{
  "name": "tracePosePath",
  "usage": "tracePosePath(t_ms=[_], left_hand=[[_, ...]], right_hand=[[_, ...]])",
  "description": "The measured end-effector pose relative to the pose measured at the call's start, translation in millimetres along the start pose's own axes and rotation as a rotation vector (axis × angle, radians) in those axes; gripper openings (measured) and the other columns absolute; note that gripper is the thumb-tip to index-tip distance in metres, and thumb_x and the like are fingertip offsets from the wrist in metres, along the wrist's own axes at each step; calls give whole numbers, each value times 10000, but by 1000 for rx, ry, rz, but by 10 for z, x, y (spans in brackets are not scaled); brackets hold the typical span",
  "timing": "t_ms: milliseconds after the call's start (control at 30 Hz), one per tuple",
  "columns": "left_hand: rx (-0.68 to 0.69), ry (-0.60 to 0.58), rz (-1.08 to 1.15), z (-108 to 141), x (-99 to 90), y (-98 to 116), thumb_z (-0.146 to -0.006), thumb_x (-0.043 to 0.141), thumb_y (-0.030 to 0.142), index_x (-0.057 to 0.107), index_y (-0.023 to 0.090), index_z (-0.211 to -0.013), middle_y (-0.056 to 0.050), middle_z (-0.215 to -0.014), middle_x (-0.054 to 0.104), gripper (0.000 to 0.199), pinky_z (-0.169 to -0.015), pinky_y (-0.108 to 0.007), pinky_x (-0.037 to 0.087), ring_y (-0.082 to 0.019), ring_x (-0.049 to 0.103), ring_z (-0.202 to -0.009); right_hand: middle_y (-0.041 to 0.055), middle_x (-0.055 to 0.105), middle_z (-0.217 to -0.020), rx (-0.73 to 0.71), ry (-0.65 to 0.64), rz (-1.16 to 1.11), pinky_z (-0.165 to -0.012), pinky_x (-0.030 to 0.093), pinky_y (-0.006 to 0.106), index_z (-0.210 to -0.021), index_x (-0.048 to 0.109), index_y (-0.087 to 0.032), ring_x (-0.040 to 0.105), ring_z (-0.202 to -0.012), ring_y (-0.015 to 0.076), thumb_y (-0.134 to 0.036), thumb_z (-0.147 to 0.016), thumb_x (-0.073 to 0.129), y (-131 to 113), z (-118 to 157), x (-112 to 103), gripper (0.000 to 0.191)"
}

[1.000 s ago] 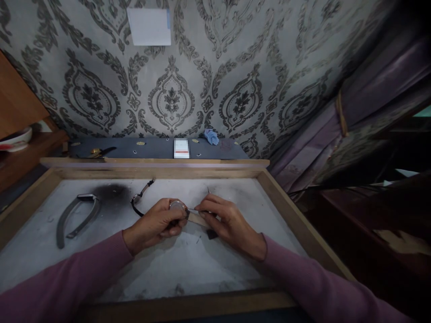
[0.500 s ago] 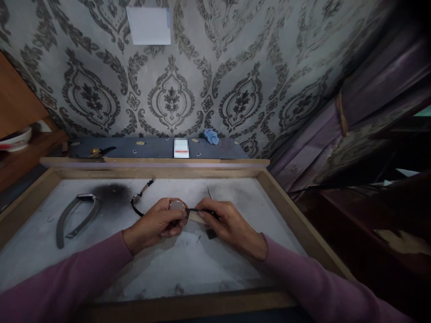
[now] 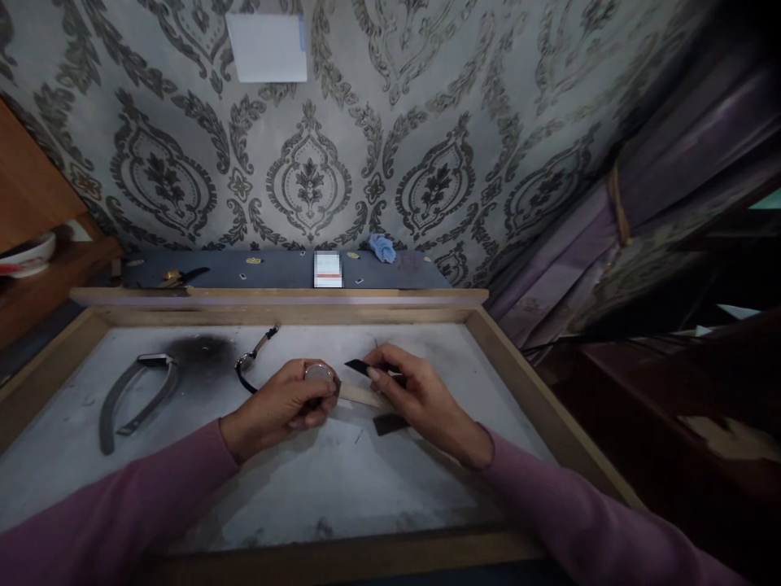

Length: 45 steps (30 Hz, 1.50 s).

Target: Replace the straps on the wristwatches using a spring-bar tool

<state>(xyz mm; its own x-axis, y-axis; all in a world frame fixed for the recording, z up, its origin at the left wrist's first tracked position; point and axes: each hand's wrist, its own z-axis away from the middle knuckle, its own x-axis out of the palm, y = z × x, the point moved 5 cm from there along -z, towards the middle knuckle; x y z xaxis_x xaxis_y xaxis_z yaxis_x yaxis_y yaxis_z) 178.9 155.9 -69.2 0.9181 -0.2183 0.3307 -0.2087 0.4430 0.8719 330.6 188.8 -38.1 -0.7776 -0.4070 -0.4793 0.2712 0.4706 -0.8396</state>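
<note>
My left hand (image 3: pixel 274 408) is closed around a round wristwatch (image 3: pixel 318 373), its thumb lying over the lower edge of the case. A pale strap (image 3: pixel 361 395) reaches from the watch toward the right, passing beneath my other hand. Between the thumb and fingers of my right hand (image 3: pixel 421 403) is a flat dark blade (image 3: pixel 355 366) with a slanted tip, held just apart from the watch. Below that hand is a dark flat strip (image 3: pixel 389 423); I cannot tell whether it joins the strap.
A second watch with a thin dark strap (image 3: pixel 245 363) lies left of my hands. Farther left rests a grey-banded watch (image 3: pixel 115 399). A wooden frame (image 3: pixel 567 439) borders the white work surface. Behind it are a phone (image 3: pixel 328 270), a blue crumpled cloth (image 3: pixel 382 248) and a dark-bladed tool (image 3: pixel 186 275).
My right hand has drawn the blade back and up from the watch case, so its slanted tip shows. More of the pale strap and dark strip is visible. My left hand has hardly moved.
</note>
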Motion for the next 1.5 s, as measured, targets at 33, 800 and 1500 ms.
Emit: tracePosePath(t_ms=[33,800,1500], left_hand=[[-3,-2,-3,1,5,2,-695,626,227,501,156,-675,55,-543,500,146,-287,-136,101,-7,346,-326],[1,-25,-35,5,54,-25,-709,615,237,490,173,-718,62,-541,511,140,-295,-138,113,-20,351,-325],[42,-57,87,-11,70,-104,-759,693,329,500,156,-753,45,-595,525,259,-319,-146,129,-18,396,-366]], right_hand=[[-2,514,-714,26,3,-38,-545,366,239,-889,568,-152,466,-625,122,-263,-912,470,22,-6,-7,150],[-53,443,-616,240,-131,-160,-443,315,194,-724,486,-174,409,-498,70,-400,-806,656,169,15,212,294],[-43,432,-547,288,-93,-375,-457,267,214,-630,620,-134,339,-505,66,-377,-736,695,141,5,231,276]])
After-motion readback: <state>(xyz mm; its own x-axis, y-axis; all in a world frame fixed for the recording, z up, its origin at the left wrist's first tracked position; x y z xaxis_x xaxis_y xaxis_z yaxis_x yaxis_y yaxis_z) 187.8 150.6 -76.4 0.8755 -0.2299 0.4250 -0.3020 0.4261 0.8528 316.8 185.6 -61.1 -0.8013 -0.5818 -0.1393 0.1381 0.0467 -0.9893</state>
